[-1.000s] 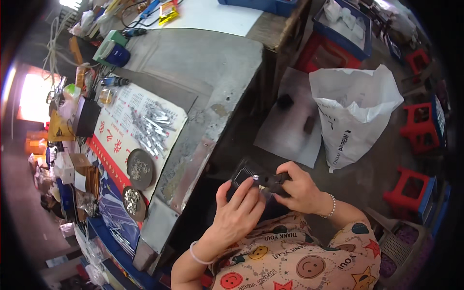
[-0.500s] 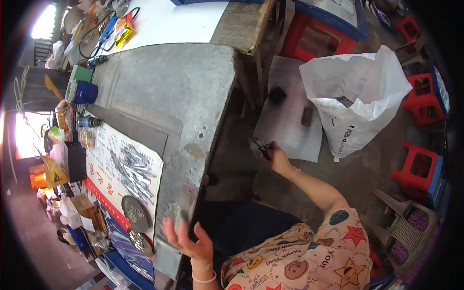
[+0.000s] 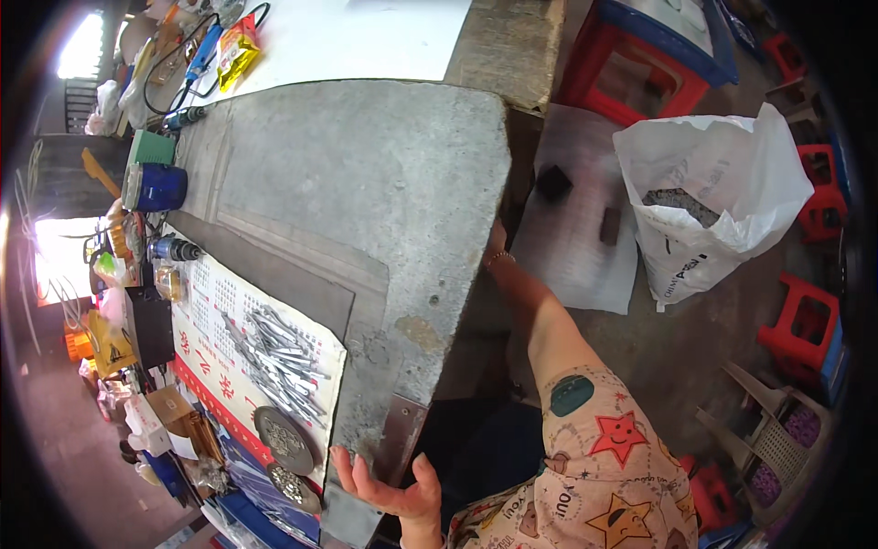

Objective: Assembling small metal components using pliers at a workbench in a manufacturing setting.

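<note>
My left hand [image 3: 391, 494] is held palm up at the near edge of the grey workbench [image 3: 412, 156], fingers apart and nothing in it. Beside it is a metal plate [image 3: 402, 425] fixed at the bench edge. My right hand [image 3: 497, 240] reaches under the far part of the bench edge; only the wrist and the back of the hand show, and its fingers are hidden. On a printed calendar sheet [image 3: 206, 339] lies a heap of thin silver metal strips [image 3: 279, 352]. Two round dishes of small metal parts, a larger one [image 3: 283, 439] and a smaller one [image 3: 294, 487], sit next to the heap.
A large white sack [image 3: 686, 265] with grey contents stands on the floor at right, beside a pale sheet [image 3: 585, 265] bearing two dark blocks. Red stools [image 3: 800, 320] and a chair [image 3: 777, 430] are farther right. Power drills [image 3: 174, 249] and a blue cup [image 3: 160, 188] line the bench's left side.
My right hand, which held a black-handled tool like pliers over the floor, has gone under the bench edge, hiding its fingers. The view has shifted; my left hand stays open near the bench edge.
</note>
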The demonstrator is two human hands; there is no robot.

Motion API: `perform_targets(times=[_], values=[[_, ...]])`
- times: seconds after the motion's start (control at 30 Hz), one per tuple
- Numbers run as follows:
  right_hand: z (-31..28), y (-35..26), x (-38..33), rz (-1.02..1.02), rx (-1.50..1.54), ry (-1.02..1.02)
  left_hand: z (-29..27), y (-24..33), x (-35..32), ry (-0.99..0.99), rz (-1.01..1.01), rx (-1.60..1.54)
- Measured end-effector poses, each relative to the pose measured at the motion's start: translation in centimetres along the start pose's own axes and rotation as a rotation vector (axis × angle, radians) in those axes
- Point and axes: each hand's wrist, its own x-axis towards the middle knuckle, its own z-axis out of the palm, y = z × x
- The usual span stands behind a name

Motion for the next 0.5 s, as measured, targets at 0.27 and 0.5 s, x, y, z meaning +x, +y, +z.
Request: perform_targets(times=[0.27, 0.5], values=[[-1.5, -8.2, -16.4, -0.176, -0.351, -0.421, -2.0, -1.4, 0.1, 0.044, -0.036, 0.108], [-15.1, -3.5, -26.6, -0.101, -0.354, -0.749, -2.8, -2.0, 0.2, 0.144, -0.088, -0.212]])
